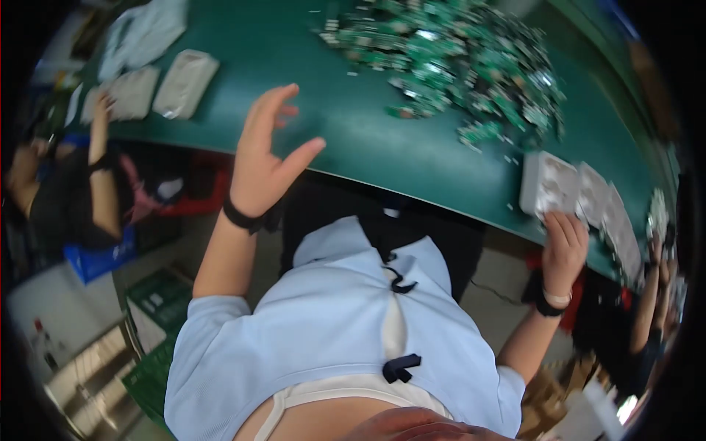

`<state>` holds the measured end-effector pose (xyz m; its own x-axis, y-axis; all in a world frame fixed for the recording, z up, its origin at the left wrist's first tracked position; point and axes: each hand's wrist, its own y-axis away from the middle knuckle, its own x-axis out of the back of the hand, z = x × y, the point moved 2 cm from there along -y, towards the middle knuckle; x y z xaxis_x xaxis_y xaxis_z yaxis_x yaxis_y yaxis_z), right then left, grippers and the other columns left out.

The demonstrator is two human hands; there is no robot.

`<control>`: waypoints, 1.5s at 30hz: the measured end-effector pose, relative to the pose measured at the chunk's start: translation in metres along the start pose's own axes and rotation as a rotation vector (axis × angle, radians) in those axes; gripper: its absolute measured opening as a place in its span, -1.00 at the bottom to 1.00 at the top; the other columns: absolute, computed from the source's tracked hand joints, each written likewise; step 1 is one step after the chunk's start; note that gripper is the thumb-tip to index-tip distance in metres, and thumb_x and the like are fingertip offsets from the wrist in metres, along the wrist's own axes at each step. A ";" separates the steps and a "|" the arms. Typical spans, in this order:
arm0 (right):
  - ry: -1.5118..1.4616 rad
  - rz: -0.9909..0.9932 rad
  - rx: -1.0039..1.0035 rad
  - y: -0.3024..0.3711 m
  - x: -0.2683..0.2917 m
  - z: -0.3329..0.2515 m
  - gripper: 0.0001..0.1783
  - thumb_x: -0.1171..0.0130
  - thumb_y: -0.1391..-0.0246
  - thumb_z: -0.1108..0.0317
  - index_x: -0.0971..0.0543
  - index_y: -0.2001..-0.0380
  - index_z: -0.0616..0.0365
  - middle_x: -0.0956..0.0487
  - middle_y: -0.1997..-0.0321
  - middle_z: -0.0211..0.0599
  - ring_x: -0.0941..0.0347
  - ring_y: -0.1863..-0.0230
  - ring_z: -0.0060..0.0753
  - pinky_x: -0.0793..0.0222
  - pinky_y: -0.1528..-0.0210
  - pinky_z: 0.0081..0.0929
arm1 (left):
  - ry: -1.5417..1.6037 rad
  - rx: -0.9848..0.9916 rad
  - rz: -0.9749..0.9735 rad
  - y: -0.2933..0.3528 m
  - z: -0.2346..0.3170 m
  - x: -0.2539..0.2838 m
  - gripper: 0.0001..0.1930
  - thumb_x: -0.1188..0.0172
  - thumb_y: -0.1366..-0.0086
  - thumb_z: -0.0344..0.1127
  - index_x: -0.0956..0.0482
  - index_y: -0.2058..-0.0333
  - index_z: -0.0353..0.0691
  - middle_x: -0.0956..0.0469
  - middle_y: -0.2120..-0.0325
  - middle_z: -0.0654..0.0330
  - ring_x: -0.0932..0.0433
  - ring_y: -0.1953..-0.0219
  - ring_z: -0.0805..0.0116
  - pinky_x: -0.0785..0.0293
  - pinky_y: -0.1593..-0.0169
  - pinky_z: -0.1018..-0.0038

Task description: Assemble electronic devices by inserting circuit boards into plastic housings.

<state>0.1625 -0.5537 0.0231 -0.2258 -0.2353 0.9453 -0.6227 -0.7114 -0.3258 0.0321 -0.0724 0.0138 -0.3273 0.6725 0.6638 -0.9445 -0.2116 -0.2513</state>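
My left hand (268, 151) is raised at the near edge of the green table (346, 140), its fingers and thumb spread with nothing between them. At the right, my right hand (565, 246) is at the near edge of a pale moulded tray (551, 182). Its fingers are curled together at the tray's edge, and what they hold, if anything, is hidden. A large heap of small green circuit boards (456, 66) covers the far middle and right of the table. Some small loose bits lie beside the heap.
More pale trays (588, 192) stand to the right of the first. At the left lie another tray (184, 82), a co-worker's hand (104, 109) on a tray, and a whitish plastic bag (147, 33). Another person's arms (653, 294) reach in at far right. Green crates (158, 298) stand below left.
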 end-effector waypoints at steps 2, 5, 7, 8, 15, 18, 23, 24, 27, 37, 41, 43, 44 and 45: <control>0.005 -0.005 0.018 0.004 -0.005 0.005 -0.73 -0.24 -0.10 0.61 -0.71 0.12 0.19 -0.72 0.05 -0.22 -0.61 -0.03 -0.02 -0.46 -0.06 -0.13 | -0.210 0.018 0.121 0.002 -0.019 0.028 -0.12 -0.54 -0.19 -0.27 -0.26 -0.41 -0.31 -0.34 -0.37 -0.08 -0.48 -0.27 -0.03 -0.40 -0.32 0.14; 0.082 -0.034 -0.004 0.005 -0.012 0.012 -0.69 -0.22 -0.06 0.61 -0.70 0.10 0.18 -0.71 0.02 -0.27 -0.60 -0.05 -0.04 -0.47 -0.10 -0.13 | -0.542 0.008 0.293 0.010 -0.057 0.059 -0.10 -0.55 -0.18 -0.19 -0.26 -0.40 -0.32 -0.33 -0.35 -0.16 -0.36 -0.36 -0.14 -0.31 -0.39 0.08; 0.087 -0.034 -0.004 0.002 -0.017 0.009 -0.68 -0.21 -0.07 0.62 -0.70 0.08 0.18 -0.71 0.00 -0.26 -0.59 -0.05 -0.03 -0.47 -0.11 -0.12 | -0.667 0.118 0.415 0.015 -0.096 0.087 0.00 -0.61 -0.10 -0.08 -0.25 -0.39 -0.37 -0.29 -0.35 -0.28 -0.21 -0.43 -0.27 -0.18 -0.47 0.02; 0.100 -0.041 -0.007 0.002 -0.017 0.008 -0.67 -0.20 -0.09 0.62 -0.69 0.06 0.18 -0.70 -0.02 -0.25 -0.59 -0.06 -0.03 -0.47 -0.11 -0.11 | -0.660 0.114 0.408 0.013 -0.113 0.100 0.00 -0.61 -0.10 -0.08 -0.25 -0.39 -0.37 -0.29 -0.35 -0.28 -0.21 -0.43 -0.27 -0.18 -0.47 0.02; 0.180 -0.063 -0.088 -0.016 -0.004 -0.020 -0.67 -0.20 -0.19 0.59 -0.66 -0.02 0.22 -0.65 -0.11 -0.13 -0.56 -0.11 0.03 -0.42 -0.20 -0.12 | -0.585 0.271 0.372 0.005 -0.213 0.167 0.22 -0.69 0.01 -0.07 -0.10 -0.45 -0.52 -0.28 -0.39 -0.27 -0.31 -0.42 -0.14 -0.23 -0.47 0.12; 0.019 0.039 -0.195 -0.032 0.003 -0.042 -0.68 -0.22 -0.22 0.57 -0.64 -0.05 0.23 -0.66 -0.03 -0.10 -0.59 -0.04 0.03 -0.46 -0.12 -0.14 | -0.471 0.312 0.371 0.004 -0.230 0.166 0.22 -0.69 0.02 -0.16 -0.07 -0.46 -0.50 -0.30 -0.38 -0.21 -0.36 -0.40 -0.04 -0.26 -0.46 0.17; -0.358 0.096 -0.446 -0.074 -0.019 -0.079 -0.70 -0.32 -0.25 0.45 -0.64 -0.05 0.24 -0.66 0.15 -0.09 -0.62 0.17 -0.04 -0.54 0.11 -0.20 | -0.046 0.299 0.440 0.011 -0.177 0.125 0.22 -0.69 0.02 -0.32 -0.02 -0.50 -0.40 -0.32 -0.34 -0.08 -0.43 -0.34 0.09 -0.36 -0.40 0.24; -0.278 0.082 -0.471 -0.083 -0.027 -0.081 -0.70 -0.36 -0.24 0.41 -0.65 -0.01 0.23 -0.66 0.19 -0.11 -0.61 0.25 -0.10 -0.53 0.18 -0.23 | -0.034 0.296 0.431 0.011 -0.151 0.112 0.22 -0.69 0.02 -0.32 -0.02 -0.50 -0.40 -0.32 -0.34 -0.08 -0.43 -0.34 0.09 -0.36 -0.40 0.24; -0.169 0.096 -0.454 -0.108 -0.044 -0.076 -0.70 -0.41 -0.21 0.34 -0.67 0.03 0.22 -0.66 0.24 -0.14 -0.60 0.34 -0.16 -0.52 0.26 -0.28 | 0.165 0.252 0.366 0.025 -0.080 0.065 0.26 -0.71 0.09 -0.30 -0.04 -0.50 -0.32 -0.31 -0.34 -0.09 -0.40 -0.35 0.10 -0.33 -0.41 0.22; -0.571 0.146 -0.169 -0.169 -0.082 -0.117 -0.69 -0.44 -0.16 0.18 -0.71 0.19 0.20 -0.68 0.27 -0.14 -0.62 0.38 -0.08 -0.53 0.32 -0.22 | 0.063 0.082 0.096 0.036 -0.005 -0.021 0.26 -0.70 0.20 -0.24 -0.12 -0.47 -0.31 -0.35 -0.29 -0.10 -0.41 -0.32 -0.04 -0.33 -0.39 0.15; -0.391 0.069 -0.187 -0.193 -0.095 -0.141 -0.75 -0.38 -0.16 0.20 -0.69 0.29 0.19 -0.68 0.30 -0.15 -0.65 0.34 -0.03 -0.56 0.32 -0.18 | -0.002 0.044 0.085 0.036 0.004 -0.025 0.24 -0.68 0.19 -0.26 -0.13 -0.47 -0.33 -0.36 -0.26 -0.13 -0.41 -0.30 -0.10 -0.35 -0.38 0.14; -0.337 0.077 -0.160 -0.203 -0.104 -0.143 -0.78 -0.35 -0.14 0.23 -0.69 0.31 0.18 -0.68 0.31 -0.15 -0.65 0.33 -0.03 -0.57 0.31 -0.17 | -0.023 0.034 0.090 0.036 0.003 -0.026 0.23 -0.67 0.19 -0.28 -0.13 -0.46 -0.32 -0.35 -0.26 -0.13 -0.41 -0.30 -0.11 -0.36 -0.37 0.14; -0.280 0.079 -0.134 -0.207 -0.109 -0.143 -0.80 -0.33 -0.13 0.25 -0.68 0.33 0.17 -0.67 0.32 -0.15 -0.66 0.32 -0.02 -0.58 0.30 -0.17 | -0.032 0.028 0.092 0.036 0.003 -0.026 0.23 -0.67 0.19 -0.29 -0.13 -0.46 -0.32 -0.35 -0.26 -0.13 -0.41 -0.30 -0.11 -0.37 -0.37 0.14; -0.223 0.081 -0.110 -0.209 -0.111 -0.143 -0.83 -0.31 -0.12 0.28 -0.67 0.36 0.16 -0.67 0.33 -0.16 -0.67 0.31 -0.02 -0.59 0.29 -0.16 | -0.034 0.024 0.091 0.036 0.003 -0.027 0.23 -0.67 0.19 -0.29 -0.13 -0.46 -0.32 -0.35 -0.26 -0.13 -0.41 -0.30 -0.11 -0.37 -0.37 0.14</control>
<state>0.2105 -0.2846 -0.0161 -0.1151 -0.4374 0.8919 -0.6894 -0.6112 -0.3887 0.0072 -0.1003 -0.0103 -0.4118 0.6253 0.6629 -0.9113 -0.2879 -0.2945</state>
